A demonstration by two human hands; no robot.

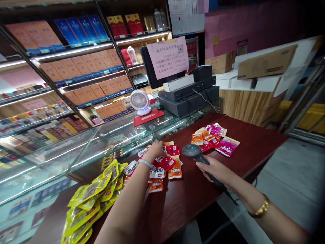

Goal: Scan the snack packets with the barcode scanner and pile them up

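The right hand has its grip wrapped around the handle of a dark scanner, whose head hangs above the red-brown surface and points toward the left; the left hand lies over a mixed pile of small red, white and orange packets, fingers bent down among them; whether its grip has grasped one I cannot tell; beside that pile, on the left, yellow packets lie heaped and overlapping; a smaller group of orange, red and pink packets lies beyond the scanner, apart from the mixed pile; past the surface's far edge stands a glass case, with a white fan on a red mat atop it.
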